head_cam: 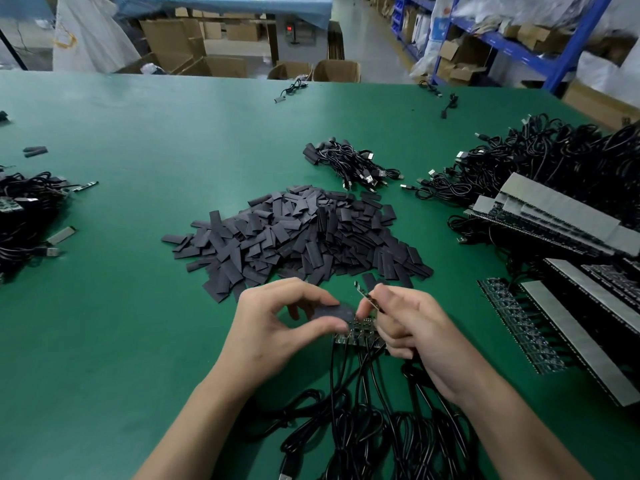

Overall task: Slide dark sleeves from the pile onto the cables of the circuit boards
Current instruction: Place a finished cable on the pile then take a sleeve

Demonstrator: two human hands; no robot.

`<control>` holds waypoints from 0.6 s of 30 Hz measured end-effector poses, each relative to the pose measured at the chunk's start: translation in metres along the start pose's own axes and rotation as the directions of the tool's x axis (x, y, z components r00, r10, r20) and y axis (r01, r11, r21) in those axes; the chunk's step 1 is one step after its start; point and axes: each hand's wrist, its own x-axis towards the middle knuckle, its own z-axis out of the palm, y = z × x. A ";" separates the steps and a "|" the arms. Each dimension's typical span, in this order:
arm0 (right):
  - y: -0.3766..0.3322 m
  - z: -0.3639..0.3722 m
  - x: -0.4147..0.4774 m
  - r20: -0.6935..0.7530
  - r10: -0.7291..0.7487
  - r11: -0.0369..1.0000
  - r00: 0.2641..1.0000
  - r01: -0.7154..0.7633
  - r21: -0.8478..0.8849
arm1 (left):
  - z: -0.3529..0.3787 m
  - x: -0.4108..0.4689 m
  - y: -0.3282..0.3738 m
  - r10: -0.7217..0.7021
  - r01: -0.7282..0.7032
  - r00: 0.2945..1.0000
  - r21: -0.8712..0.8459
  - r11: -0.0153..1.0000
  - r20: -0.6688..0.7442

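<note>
Green matting (138, 306) over the whole bench. Nearest the edge, a tangle of black cables (374, 427), fanning up to a row of circuit boards (360, 332) between the two hands. Just beyond, mid-bench, the broad pile of dark sleeves (298, 237), flat and strewn in all directions. To the right, stacked panels of boards (554, 216) with grey strips on top, touching a big heap of black leads (540, 150) behind them. To the left, another dark heap of leads (24, 216) at the frame's edge. Past the pile, a small bundle of leads (349, 164) with sleeves at one end. Beyond the far edge, open cardboard boxes (336, 71) on the floor and blue shelving (485, 36) at the right, loaded with boxes and bags.

Left hand (273, 327): palm down, thumb and forefinger pinching one sleeve (334, 311) flat, just above the row of boards, other fingers loosely curled behind. Right hand (415, 327): thumb and forefinger pinching a narrow single board (365, 296), tilted up towards the pile, its tip close beside the held sleeve; lower fingers curled at the right end of the row.
</note>
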 end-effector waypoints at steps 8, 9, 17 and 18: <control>-0.005 0.001 -0.003 0.042 0.001 0.996 0.999 0.003 -0.088 | -0.001 0.001 -0.001 0.012 -0.012 0.999 -0.006 1.000 -0.050; -0.006 0.001 -0.003 0.040 0.004 0.996 0.999 0.000 -0.090 | 0.000 0.001 -0.002 0.015 -0.015 0.998 -0.006 1.000 -0.054; -0.005 0.001 -0.003 0.048 -0.012 0.993 0.999 0.018 -0.118 | 0.001 0.002 -0.004 0.022 -0.025 0.997 -0.044 0.999 -0.072; -0.005 0.001 -0.003 0.051 -0.016 0.992 0.999 0.023 -0.124 | 0.001 0.002 -0.004 0.021 -0.024 0.998 -0.047 0.999 -0.066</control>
